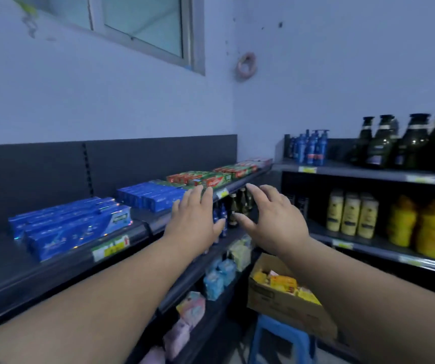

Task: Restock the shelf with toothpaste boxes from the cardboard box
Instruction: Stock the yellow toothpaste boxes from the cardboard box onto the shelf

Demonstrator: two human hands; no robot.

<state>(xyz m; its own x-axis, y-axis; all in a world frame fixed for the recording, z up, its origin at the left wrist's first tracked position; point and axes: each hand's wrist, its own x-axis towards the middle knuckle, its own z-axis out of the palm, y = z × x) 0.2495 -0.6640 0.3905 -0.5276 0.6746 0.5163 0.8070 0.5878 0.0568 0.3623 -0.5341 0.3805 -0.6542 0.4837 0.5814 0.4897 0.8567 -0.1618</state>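
Two bare hands reach forward, both empty with fingers spread. The left hand (194,219) hovers at the front edge of the top shelf (143,228); the right hand (274,219) is just beside it, apart. Beyond the left fingertips lie red-green toothpaste boxes (206,178), blue ones (149,197) further left. Below the right forearm, an open cardboard box (287,303) sits on a blue stool (280,340).

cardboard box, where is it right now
In the head view the cardboard box sits low at centre-right on a blue stool, under the right forearm, between the two shelf units.
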